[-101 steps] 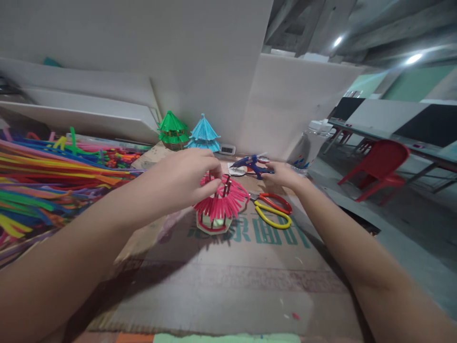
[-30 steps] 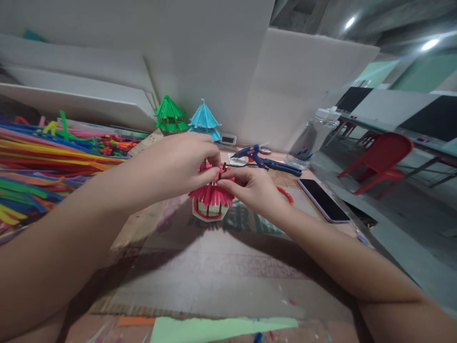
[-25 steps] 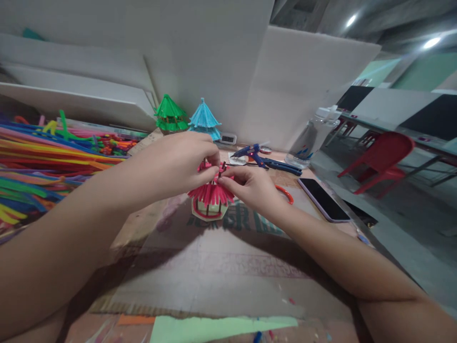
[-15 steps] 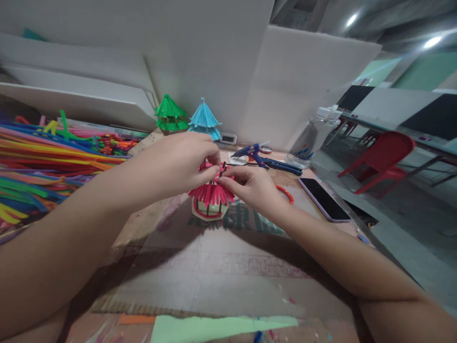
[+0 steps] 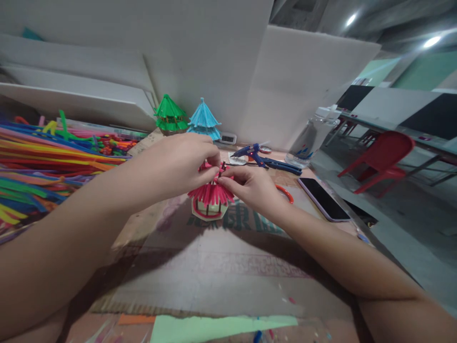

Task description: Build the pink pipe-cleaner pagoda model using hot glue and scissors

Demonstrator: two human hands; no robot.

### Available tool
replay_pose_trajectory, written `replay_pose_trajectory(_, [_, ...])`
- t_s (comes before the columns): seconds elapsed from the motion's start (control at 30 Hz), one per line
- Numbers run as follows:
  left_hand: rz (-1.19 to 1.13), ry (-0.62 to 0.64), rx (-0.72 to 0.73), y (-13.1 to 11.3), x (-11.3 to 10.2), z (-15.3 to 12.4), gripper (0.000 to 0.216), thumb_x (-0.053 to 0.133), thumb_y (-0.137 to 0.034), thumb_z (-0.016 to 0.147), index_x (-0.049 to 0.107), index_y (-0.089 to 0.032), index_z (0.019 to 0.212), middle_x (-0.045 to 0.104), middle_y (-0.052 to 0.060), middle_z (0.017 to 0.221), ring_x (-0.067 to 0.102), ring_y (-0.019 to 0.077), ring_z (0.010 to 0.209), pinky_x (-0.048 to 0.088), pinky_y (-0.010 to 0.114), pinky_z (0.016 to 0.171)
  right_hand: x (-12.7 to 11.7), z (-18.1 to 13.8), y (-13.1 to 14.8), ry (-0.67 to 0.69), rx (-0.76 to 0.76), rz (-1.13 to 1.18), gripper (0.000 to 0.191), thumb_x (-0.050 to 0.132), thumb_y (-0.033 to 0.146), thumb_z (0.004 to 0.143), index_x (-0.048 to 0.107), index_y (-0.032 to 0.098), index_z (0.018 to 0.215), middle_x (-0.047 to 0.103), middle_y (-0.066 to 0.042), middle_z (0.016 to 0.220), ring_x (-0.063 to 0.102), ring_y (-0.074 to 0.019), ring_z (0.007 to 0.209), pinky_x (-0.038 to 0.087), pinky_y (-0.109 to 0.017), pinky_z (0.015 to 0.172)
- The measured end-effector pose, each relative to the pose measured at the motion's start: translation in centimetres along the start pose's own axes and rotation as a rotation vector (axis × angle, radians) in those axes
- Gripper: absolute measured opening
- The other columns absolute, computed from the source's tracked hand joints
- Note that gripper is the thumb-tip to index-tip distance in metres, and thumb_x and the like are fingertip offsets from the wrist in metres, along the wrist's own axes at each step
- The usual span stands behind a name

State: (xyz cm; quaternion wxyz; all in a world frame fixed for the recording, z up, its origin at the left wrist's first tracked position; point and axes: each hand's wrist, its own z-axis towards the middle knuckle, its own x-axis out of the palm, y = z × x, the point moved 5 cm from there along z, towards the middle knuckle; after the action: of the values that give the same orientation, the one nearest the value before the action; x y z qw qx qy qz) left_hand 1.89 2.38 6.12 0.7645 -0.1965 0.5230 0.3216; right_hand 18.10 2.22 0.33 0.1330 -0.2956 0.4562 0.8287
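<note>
A cardboard-covered tabletop (image 5: 221,281) stands against white boards, red chairs (image 5: 383,157) beyond. At its middle sits a pink pavilion model (image 5: 210,200) with fringed roof over a pale base. Left hand (image 5: 178,164) and right hand (image 5: 250,186) pinch small dark posts atop the model.

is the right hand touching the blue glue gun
Apart. The head view shows the right hand pinching at the pink pavilion model, with bare table between it and the blue glue gun farther back.
</note>
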Motion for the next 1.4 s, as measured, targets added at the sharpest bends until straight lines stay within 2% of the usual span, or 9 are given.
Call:
replay_pose_trajectory(0.5, [0.045,0.02,-0.066,0.09,0.1,0.12,0.027,0.051,-0.038,0.093,0.073,-0.023,0.088,0.073,0.005,0.088,0.066,0.0237,0.083,0.041,0.034,0.07,0.06,0.04,0.01,0.004,-0.005,-0.002,0.025,0.068,0.033,0.098,0.083,0.016,0.089,0.057,0.004,0.061,0.037,-0.008,0.054,0.025,-0.026,0.053])
replay_pose_trajectory(0.8, [0.041,0.024,-0.074,0.19,0.15,0.16,0.027,0.051,-0.039,0.092,0.073,-0.023,0.088,0.074,0.005,0.088,0.067,0.0244,0.084,0.042,0.035,0.07,0.04,0.01,-0.05,-0.003,-0.042,-0.023,0.024,0.067,0.032,0.099,0.083,0.016,0.089,0.058,0.004,0.062,0.04,-0.008,0.055,0.026,-0.025,0.053])
replay_pose_trajectory(1.4, [0.058,0.046,-0.088,0.05,0.2,0.29,0.027,0.05,-0.037,0.092,0.072,-0.022,0.087,0.074,0.005,0.088,0.066,0.0232,0.083,0.041,0.034,0.071,-0.03,0.02,-0.03,-0.002,-0.021,-0.031,0.022,0.068,0.031,0.098,0.083,0.017,0.089,0.061,0.003,0.064,0.042,-0.0085,0.055,0.028,-0.025,0.054])
